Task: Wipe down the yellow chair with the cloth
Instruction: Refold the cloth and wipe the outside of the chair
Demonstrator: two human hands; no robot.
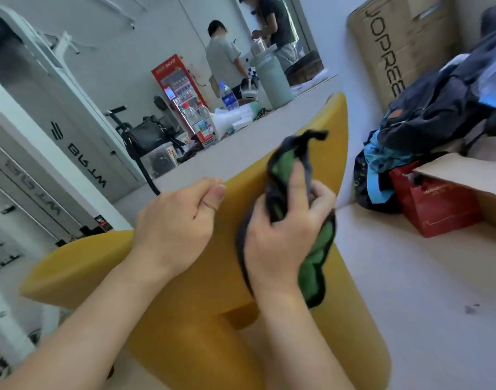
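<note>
Right hand [280, 237] is bunched tight around the green-and-dark cloth [311, 266], one end sticking up, the other hanging below the wrist. Cloth sits against the inner face of the yellow chair [190, 319] backrest, its long axis running up-down. Left hand [176, 220] is curled into a fist on the chair's top edge, bracing, holding nothing. Right hand does the wipe. Right of the chair: red bag [435, 204], contents unclear, backpack [438, 108] above. Beyond: desk [241, 147] with bottles.
</note>
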